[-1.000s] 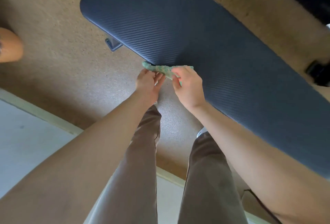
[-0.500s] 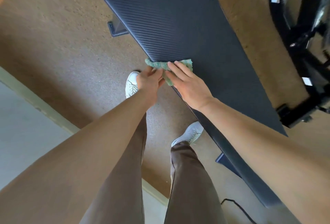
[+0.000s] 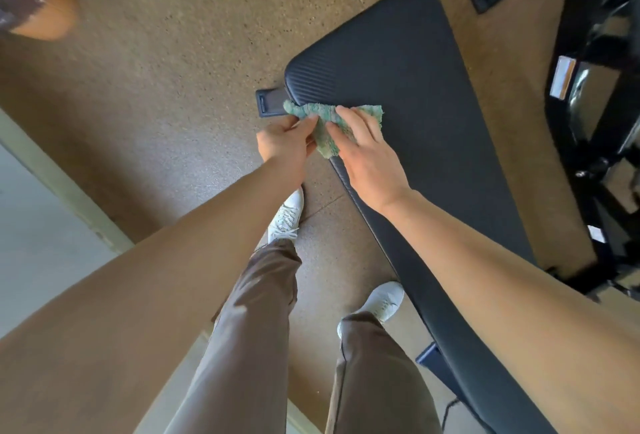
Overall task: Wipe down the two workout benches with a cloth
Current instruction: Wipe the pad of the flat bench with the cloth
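A dark ribbed workout bench runs from the upper middle down to the lower right. A green cloth lies over the bench's near left edge, close to its rounded far end. My left hand pinches the cloth's left part beside the bench edge. My right hand lies flat on the cloth's right part, fingers spread and pressing it onto the pad. Only one bench is in view.
The bench's dark foot sticks out on the brown speckled floor just beyond my left hand. Black gym equipment fills the right side. My legs and white shoes stand beside the bench. A pale strip borders the floor at left.
Both hands and the cloth have shifted along the bench's edge toward its rounded far end, which has come into view. My right hand has flattened onto the cloth.
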